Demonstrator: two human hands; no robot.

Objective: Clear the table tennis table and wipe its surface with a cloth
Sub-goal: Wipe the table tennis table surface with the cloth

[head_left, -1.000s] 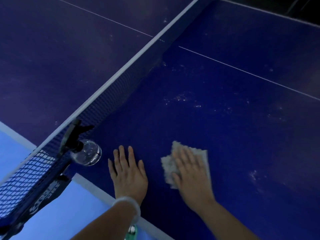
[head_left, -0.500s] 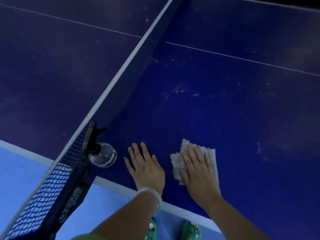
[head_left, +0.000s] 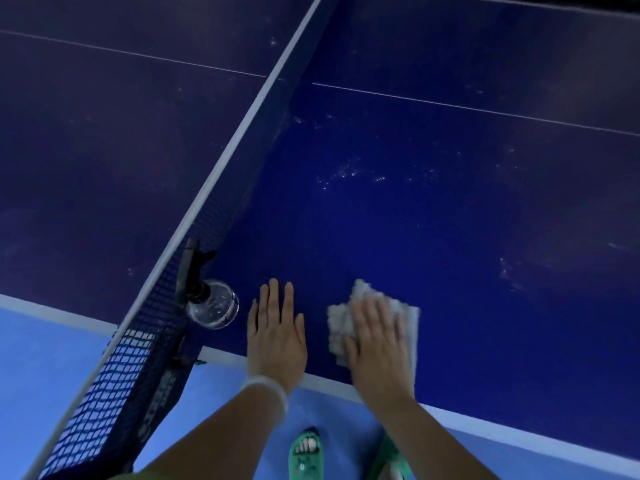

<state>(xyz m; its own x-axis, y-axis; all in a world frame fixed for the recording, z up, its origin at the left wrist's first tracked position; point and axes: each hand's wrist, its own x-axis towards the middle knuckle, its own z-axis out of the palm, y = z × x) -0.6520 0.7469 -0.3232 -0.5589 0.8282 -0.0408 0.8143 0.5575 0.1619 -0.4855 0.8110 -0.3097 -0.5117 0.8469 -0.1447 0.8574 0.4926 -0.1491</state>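
Note:
The dark blue table tennis table (head_left: pixel 433 220) fills most of the view. A pale folded cloth (head_left: pixel 337 322) lies flat on it close to the near white edge line. My right hand (head_left: pixel 379 344) presses on the cloth with straight fingers. My left hand (head_left: pixel 277 336) rests flat on the bare surface just left of the cloth, a white band at its wrist. White specks and smears show on the surface farther in.
The net (head_left: pixel 221 188) with its white top band runs diagonally from the lower left to the top centre. A clear spray bottle (head_left: pixel 213 304) with a black trigger head stands beside the net, left of my left hand. Light blue floor (head_left: pixel 52 358) and green slippers (head_left: pixel 306 452) lie below.
The view has shifted, so the hands sit nearer the table's near edge. The right hand and cloth have slid back toward that edge, and the left hand stays flat beside them.

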